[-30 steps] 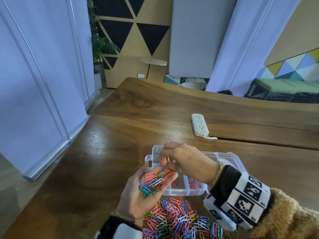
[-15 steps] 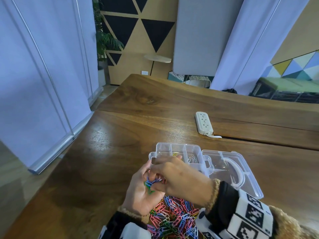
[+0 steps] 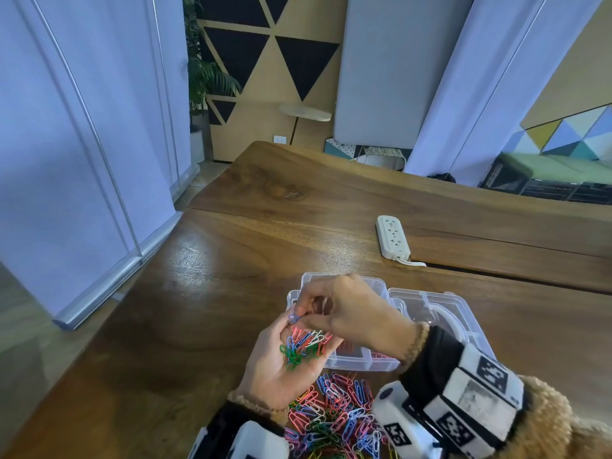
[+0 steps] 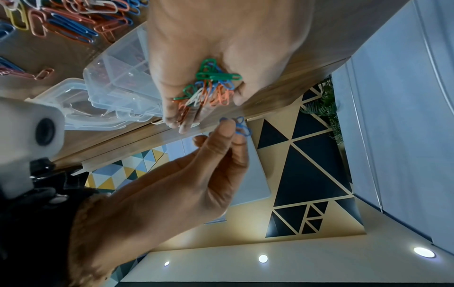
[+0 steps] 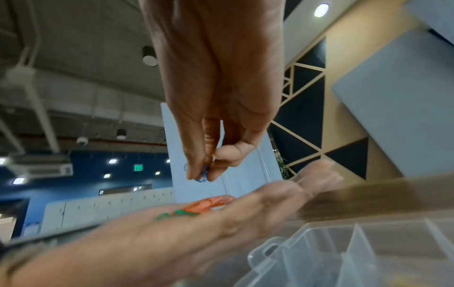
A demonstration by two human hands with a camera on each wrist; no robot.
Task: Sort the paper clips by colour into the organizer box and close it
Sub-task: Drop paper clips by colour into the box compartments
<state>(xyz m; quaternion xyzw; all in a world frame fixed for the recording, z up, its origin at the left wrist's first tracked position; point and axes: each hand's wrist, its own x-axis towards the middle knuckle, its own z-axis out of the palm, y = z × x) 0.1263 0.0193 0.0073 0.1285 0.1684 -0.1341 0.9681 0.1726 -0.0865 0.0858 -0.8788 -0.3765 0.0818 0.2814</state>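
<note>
My left hand (image 3: 276, 367) lies palm up in front of the clear organizer box (image 3: 361, 365), cupping a small heap of mixed paper clips (image 3: 304, 346), green, blue, red and white. Just above its fingertips my right hand (image 3: 297, 315) pinches blue paper clips (image 3: 292, 317) between thumb and fingers, near the box's left end. The left wrist view shows the blue clips (image 4: 238, 127) clear of the heap (image 4: 209, 85). In the right wrist view the pinch (image 5: 202, 175) hangs above the blurred left palm (image 5: 172, 233). A big pile of loose clips (image 3: 337, 415) lies on the table in front of the box.
The box's lid (image 3: 463, 314) lies open to the right, and red clips show in a near compartment (image 3: 347, 351). A white power strip (image 3: 393, 236) sits farther back on the wooden table (image 3: 231, 276). The table's left edge runs beside a white partition (image 3: 82, 193).
My right hand has drawn blue clips out of the heap in my left palm and lifted them to just past the left fingertips. My head view has shifted a little.
</note>
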